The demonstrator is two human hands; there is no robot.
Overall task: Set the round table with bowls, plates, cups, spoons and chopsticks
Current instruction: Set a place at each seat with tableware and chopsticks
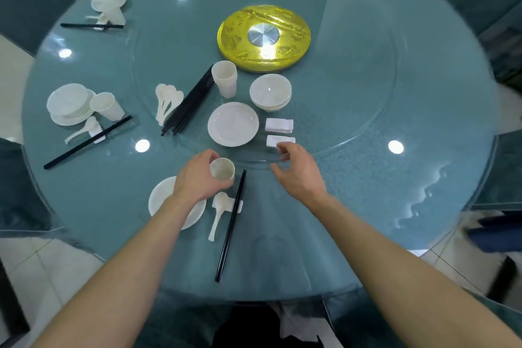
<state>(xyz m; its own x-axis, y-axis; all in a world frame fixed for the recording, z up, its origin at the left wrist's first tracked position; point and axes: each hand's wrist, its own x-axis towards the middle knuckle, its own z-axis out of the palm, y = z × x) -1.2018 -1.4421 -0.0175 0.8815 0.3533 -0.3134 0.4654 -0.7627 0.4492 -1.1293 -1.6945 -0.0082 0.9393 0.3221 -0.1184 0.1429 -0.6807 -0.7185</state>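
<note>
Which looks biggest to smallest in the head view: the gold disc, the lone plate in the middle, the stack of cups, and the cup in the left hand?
1. gold disc, clearly largest
2. plate
3. stack of cups
4. cup in the left hand, smallest, though fingers hide part of it

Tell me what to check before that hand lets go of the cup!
1. Left hand grips the cup: ok.
2. Cup upright, mouth up: ok.
3. Cup bottom resting on the glass table: cannot tell.
4. Spoon and chopsticks lie across the chopstick rest: ok.
5. Plate lies left of the spoon, not touching it: ok.
6. Right hand empty, fingers relaxed: ok.
</note>
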